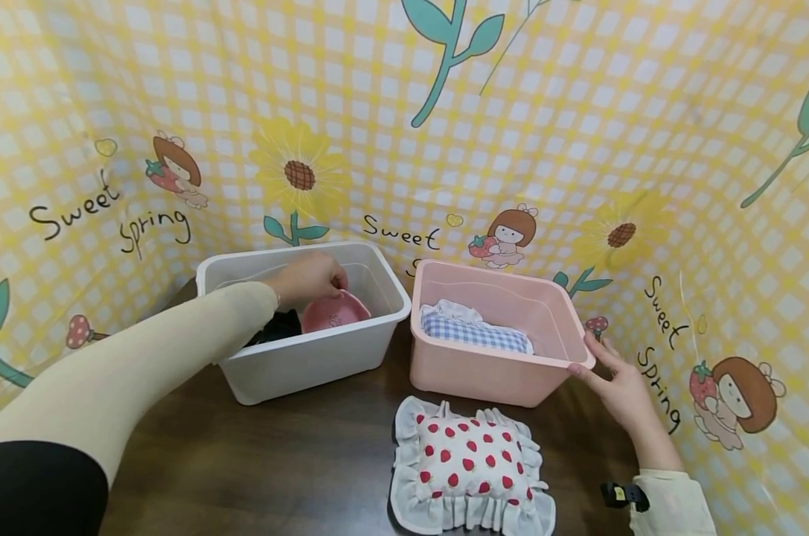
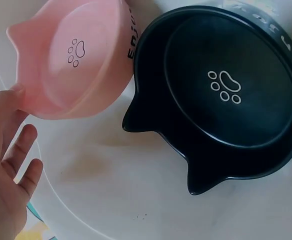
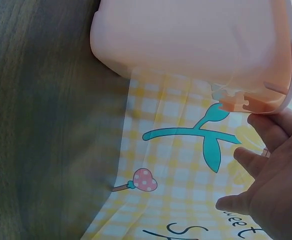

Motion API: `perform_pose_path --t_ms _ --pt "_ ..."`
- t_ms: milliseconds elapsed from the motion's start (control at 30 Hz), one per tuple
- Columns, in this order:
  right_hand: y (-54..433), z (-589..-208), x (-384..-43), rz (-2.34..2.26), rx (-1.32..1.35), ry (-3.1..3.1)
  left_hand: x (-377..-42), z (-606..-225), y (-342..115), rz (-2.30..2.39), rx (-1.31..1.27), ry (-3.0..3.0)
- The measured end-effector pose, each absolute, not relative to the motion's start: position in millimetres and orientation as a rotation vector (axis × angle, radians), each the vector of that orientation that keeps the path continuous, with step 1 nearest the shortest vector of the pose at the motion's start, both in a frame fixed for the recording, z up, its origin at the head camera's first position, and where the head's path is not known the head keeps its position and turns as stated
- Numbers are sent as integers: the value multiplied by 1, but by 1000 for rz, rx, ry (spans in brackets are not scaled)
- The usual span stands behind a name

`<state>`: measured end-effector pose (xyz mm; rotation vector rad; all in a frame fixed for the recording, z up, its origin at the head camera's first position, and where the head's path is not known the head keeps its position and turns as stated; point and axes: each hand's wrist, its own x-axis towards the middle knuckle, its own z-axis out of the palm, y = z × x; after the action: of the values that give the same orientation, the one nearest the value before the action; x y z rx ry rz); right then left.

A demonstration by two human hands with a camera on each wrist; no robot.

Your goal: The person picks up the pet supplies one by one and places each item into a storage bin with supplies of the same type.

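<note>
My left hand [image 1: 310, 277] reaches into the white bin [image 1: 310, 365] and pinches the rim of a pink pet bowl [image 1: 332, 313] with cat ears and a paw print. In the left wrist view, a black bowl [image 2: 226, 90] of the same shape lies beside the pink one, their sides touching or nearly so. At the right, my right hand [image 1: 615, 383] grips the corner rim of the pink bin [image 1: 487, 376], thumb on the near side. Inside that bin lies a blue-and-white checked cushion [image 1: 474, 331] with a white frill.
A frilled strawberry-print cushion [image 1: 471, 461] lies on the dark wooden table [image 1: 263, 461] in front of the pink bin. The two bins stand side by side, close to a yellow checked cloth [image 1: 391, 149] that hangs behind and at both sides.
</note>
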<state>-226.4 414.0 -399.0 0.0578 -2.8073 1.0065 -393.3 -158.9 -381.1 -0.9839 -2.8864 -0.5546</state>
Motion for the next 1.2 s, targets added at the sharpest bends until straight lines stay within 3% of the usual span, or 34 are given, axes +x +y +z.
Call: perform_pose_path --t_ms 533,767,1200 --pt "412 -399 -225 997 50 -2822 -392 -380 -156 -600 -835 -3028" --pt "412 -397 -226 983 67 -2816 -404 -381 -164 -627 -918 -3004" --pt "413 -396 -225 987 59 -2830 -383 -330 -180 -711 -912 -2972"
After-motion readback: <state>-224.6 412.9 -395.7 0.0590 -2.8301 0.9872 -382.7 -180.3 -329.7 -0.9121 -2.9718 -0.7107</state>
